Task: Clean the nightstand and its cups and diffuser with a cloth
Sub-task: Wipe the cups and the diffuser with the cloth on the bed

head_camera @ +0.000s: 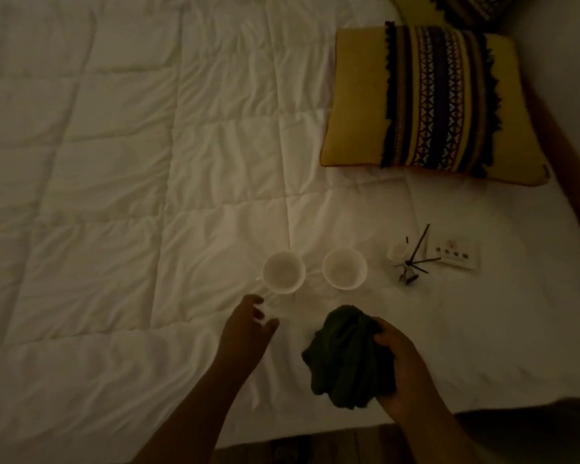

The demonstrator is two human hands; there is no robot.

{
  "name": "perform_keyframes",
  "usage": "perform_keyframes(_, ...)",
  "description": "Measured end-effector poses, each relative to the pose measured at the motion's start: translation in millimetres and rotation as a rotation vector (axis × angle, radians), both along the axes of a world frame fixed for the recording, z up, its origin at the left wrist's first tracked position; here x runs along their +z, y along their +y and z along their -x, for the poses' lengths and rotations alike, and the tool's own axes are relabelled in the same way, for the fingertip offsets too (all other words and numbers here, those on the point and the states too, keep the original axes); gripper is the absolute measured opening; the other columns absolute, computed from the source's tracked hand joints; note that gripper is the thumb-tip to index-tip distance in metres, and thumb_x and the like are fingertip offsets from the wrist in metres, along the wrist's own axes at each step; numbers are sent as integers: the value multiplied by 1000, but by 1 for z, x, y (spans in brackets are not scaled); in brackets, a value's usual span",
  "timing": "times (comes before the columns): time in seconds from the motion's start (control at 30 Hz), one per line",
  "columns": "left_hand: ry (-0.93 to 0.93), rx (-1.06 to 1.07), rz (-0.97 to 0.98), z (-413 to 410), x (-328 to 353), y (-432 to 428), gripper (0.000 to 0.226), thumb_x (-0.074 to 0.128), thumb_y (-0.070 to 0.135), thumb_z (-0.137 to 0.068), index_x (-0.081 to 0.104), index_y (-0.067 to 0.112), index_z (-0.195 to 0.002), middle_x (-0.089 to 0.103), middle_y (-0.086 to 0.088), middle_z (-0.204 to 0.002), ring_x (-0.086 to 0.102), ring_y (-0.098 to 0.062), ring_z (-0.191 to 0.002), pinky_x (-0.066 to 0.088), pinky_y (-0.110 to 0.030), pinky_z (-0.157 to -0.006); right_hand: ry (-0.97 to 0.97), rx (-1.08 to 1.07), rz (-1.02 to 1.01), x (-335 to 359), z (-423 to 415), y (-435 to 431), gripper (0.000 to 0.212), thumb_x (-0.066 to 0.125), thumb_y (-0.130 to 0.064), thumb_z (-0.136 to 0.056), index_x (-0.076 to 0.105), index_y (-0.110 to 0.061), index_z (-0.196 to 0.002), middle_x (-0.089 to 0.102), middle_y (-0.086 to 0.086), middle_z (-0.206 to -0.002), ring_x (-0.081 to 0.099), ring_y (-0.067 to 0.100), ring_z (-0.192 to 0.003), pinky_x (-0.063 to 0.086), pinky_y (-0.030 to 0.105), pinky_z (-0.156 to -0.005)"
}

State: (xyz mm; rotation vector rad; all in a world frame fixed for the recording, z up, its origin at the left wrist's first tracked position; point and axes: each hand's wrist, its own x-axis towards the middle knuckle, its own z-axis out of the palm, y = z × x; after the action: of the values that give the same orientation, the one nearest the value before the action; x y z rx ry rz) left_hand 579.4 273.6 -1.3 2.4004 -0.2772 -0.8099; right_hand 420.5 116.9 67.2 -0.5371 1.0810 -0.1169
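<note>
Two white cups stand upright side by side on the white bed cover, the left cup [283, 272] and the right cup [344, 268]. To their right lies a small reed diffuser [407, 262] with dark sticks fanning out. A bunched dark green cloth [344, 353] is gripped by my right hand [404, 366] just below the right cup. My left hand [248, 329] hovers with relaxed fingers just below the left cup, holding nothing. The nightstand is out of view.
A small white card [456, 256] lies right of the diffuser. A yellow cushion [422, 102] with a dark patterned band rests at the upper right. The bed cover [114, 162] spreads to the left. The bed's near edge [315, 437] runs along the bottom.
</note>
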Motion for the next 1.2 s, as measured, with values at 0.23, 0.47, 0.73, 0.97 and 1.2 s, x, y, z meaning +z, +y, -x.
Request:
perform_keyframes(0.23, -174, -297, 126, -40, -39, -34, 110, 82, 39, -70, 9, 24, -152, 15, -1, -158, 23, -18, -143, 27, -35, -115, 94, -14, -160, -36, -23, -4, 22, 49, -17, -88, 66, -11, -102, 64, 19, -110, 58, 36, -102, 46, 47, -83)
perform_keyframes(0.47, -50, -47, 218, -58, -43, -55, 100, 85, 36, -68, 27, 17, -147, 41, 2, -141, 40, -8, -125, 32, -26, -105, -35, -49, -298, -57, -14, -2, 87, 97, -31, -20, 76, -13, -102, 69, 19, -114, 63, 39, -109, 48, 50, -92)
perform_keyframes(0.73, 546, 359, 553, -51, -13, -45, 67, 79, 40, -70, 51, 13, -124, 59, -14, -126, 64, -27, -106, 58, -39, -83, -153, 211, 225, -18, -37, -5, 39, 74, -6, -72, 67, -23, -106, 71, 7, -104, 69, 25, -98, 58, 37, -79)
perform_keyframes(0.97, 657, 392, 711, -35, 32, -45, 88, 77, 57, -68, 49, -3, -126, 59, -24, -113, 66, -31, -92, 56, -33, -68, -99, 505, 1126, 22, -77, 19, 26, 65, -27, -85, 64, -33, -111, 67, -16, -98, 66, 1, -91, 55, 17, -77)
perform_keyframes(1.2, 734, 593, 795, -18, 65, -48, 66, 67, 47, -71, 55, -1, -114, 62, -16, -93, 60, -31, -84, 50, -41, -76, -102, 387, 1455, 25, -99, 44, 33, 53, -24, -91, 57, -20, -124, 54, -13, -129, 50, 16, -127, 46, 48, -101)
